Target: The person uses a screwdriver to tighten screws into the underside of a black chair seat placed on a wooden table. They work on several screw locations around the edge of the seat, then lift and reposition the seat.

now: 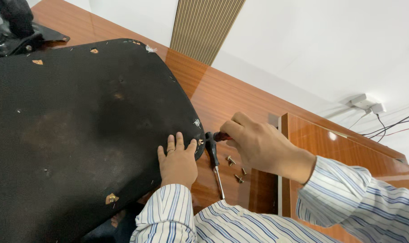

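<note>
The left hand (178, 163) lay flat, fingers spread and grasping nothing, pressing on the edge of a large black fabric-covered panel (78, 130), seemingly the underside of a chair seat, which rested on a glossy reddish-brown wooden worktop (222, 94). The right hand (254, 141) was clenched around the red-and-black handle of a screwdriver (216, 137), its tip aimed at a small brass-coloured fastener (200, 142) at the panel's rim, just beside the left fingertips. The chief risk, as it looked, was a slip: the tip sat so near the left fingers that a skid off the fastener could have jabbed them or torn the fabric. The panel overhung nothing visibly, yet its curved edge could have shifted under sideways force on the slick varnish if the flat hand eased off. A second screwdriver (215, 165), black-handled with a bright steel shaft, lay on the worktop between the two arms, and a few loose brass screws (235, 169) were scattered just beside it; a striped sleeve (168, 216) brushing across might have rolled them off the polished surface or into the gap beside the raised wooden partition (330, 148). The fabric looked matte, dusty and slightly stained, stapled along its rim, with small tan triangular patches showing through. The worktop was mirror-smooth and reflective. A black metal chair part (11, 31) sat at the far corner.
</note>
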